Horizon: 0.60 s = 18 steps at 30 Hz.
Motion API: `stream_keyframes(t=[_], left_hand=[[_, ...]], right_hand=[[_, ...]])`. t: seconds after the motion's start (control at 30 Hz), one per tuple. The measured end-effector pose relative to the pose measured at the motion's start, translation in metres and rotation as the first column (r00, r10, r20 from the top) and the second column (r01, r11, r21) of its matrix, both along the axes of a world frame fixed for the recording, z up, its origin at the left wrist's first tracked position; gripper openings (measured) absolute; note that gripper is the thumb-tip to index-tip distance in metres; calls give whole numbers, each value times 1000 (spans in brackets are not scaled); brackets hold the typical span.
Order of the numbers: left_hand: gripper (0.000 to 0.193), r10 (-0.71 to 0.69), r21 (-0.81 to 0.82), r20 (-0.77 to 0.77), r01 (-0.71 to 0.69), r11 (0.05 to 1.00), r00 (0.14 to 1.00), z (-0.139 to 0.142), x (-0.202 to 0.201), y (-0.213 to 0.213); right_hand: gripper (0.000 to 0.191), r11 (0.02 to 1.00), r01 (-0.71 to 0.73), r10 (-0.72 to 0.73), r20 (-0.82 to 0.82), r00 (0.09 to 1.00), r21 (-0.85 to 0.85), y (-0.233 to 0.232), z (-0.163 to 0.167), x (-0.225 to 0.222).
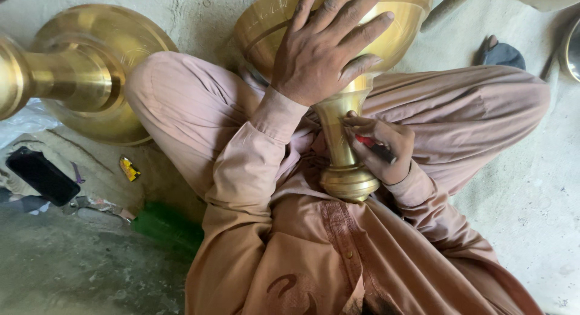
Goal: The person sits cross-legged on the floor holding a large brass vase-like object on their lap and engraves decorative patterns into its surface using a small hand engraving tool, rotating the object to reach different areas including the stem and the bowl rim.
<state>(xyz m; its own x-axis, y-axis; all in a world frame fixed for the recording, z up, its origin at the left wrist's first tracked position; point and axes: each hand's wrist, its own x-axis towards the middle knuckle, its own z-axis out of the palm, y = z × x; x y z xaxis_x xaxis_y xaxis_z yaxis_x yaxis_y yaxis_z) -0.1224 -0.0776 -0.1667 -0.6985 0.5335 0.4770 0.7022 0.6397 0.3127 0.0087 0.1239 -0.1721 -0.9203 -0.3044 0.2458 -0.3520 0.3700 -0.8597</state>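
A large brass vessel [338, 139] lies across my lap, its wide bowl [266, 25] at the top and its narrow stem and foot toward my chest. My left hand [323, 49] rests flat on the bowl with the fingers spread. My right hand [380, 149] is closed around a red and black marker [374, 147], its tip against the stem. I sit cross-legged in pale brown clothes.
A second brass vessel [78, 73] lies on its side at the left. A black phone [41, 175] rests on the ground at left beside a small yellow wrapper [129, 168] and a green object [166, 225]. A dark sandal [501, 52] sits at upper right.
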Motion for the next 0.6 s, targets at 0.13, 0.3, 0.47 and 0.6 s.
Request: stream_keyframes(t=[0.13,0.3,0.47,0.6], left_hand=[[55,-3,10,46,2,1000,999,6,-5,-4],[54,25,25,36,-26,999,999,6,-8,-8],[51,67,31,26,-68,997,997,2,-13,-5],[50,71,8,13,-71,997,997,2,-10,-2]], right_hand=[[7,974,162,-163,6,987,-160,7,-5,11],[8,899,429,-430,4,903,-84,14,-10,54],[13,904,301,-356,-146,923,-303,8,-39,65],[16,843,381,-401,28,916,-380,13,-33,70]])
